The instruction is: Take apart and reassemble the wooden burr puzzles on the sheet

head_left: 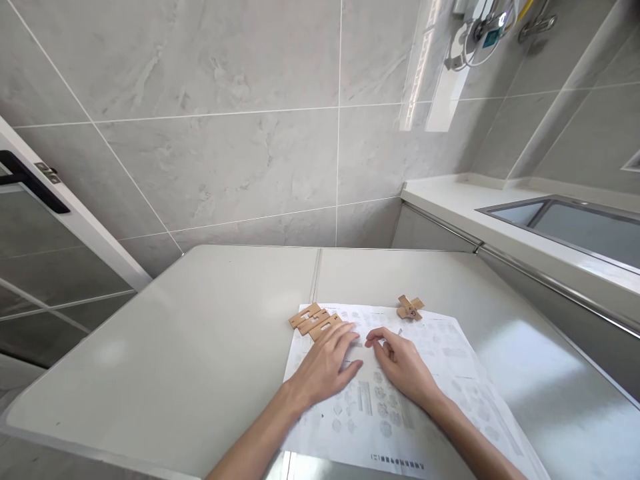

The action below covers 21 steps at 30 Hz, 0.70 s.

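Note:
A large white printed sheet [367, 420], covered with small diagrams, lies on the table under both hands. My left hand [327, 360] rests palm down on its left part, fingers stretched and thumb apart, holding nothing. Close by its fingertips are flat light-brown wooden pieces [313, 322] with cut-out slots, side by side at the sheet's upper left edge. My right hand [403, 363] rests on the middle of the sheet, its fingers curled in toward the left; I see nothing in them. Beyond it, a cross-shaped wooden assembly [410, 308] sits at the sheet's far edge.
The pale table [165, 353] has a seam down its middle. A white counter [445, 193] with a sink [580, 223] runs along the right. On the left is a white-framed door [75, 207] with a black handle [35, 183]. A grey tiled wall [225, 167] stands behind.

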### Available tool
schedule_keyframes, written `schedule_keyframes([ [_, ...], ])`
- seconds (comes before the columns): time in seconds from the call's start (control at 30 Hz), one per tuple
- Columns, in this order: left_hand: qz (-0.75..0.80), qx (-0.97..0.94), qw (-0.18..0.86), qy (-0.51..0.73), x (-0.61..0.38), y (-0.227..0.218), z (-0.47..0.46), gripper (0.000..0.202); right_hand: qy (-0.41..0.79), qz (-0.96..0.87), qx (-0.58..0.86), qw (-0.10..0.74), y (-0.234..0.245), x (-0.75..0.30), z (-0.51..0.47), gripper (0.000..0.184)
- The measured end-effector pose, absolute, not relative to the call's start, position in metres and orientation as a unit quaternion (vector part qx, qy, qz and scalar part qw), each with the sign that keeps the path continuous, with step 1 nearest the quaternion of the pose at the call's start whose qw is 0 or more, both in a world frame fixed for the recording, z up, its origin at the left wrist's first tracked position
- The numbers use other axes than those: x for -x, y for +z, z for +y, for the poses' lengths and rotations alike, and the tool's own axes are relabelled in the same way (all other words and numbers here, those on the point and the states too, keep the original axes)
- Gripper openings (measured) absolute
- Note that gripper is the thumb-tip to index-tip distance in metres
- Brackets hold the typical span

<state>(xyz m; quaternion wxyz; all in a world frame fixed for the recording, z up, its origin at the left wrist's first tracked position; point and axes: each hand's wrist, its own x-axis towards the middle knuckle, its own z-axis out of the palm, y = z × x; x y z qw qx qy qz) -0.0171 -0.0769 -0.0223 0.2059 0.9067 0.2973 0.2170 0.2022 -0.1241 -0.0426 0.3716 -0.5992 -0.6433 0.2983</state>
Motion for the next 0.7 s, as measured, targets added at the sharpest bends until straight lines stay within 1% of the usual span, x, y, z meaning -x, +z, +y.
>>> schedule_keyframes([
  [0.2,0.273,-0.918,0.223,0.181,0.0115,-0.0228,-0.0842,0.048,0.298,-0.632,0.604,0.382,-0.0449,-0.2039,-0.122,0.018],
  [0.43,0.282,-0.918,0.218,0.176,0.0141,-0.0207,-0.0838,0.046,0.342,-0.588,0.611,0.404,-0.0463,-0.2056,-0.1206,0.016],
  [0.57,0.283,-0.92,0.207,0.176,0.0144,-0.0202,-0.0843,0.043,0.374,-0.544,0.61,0.438,-0.0486,-0.2085,-0.1187,0.013],
  [0.7,0.28,-0.922,0.201,0.177,0.0144,-0.0203,-0.0839,0.043,0.384,-0.481,0.613,0.495,-0.0474,-0.2127,-0.1163,0.012],
])
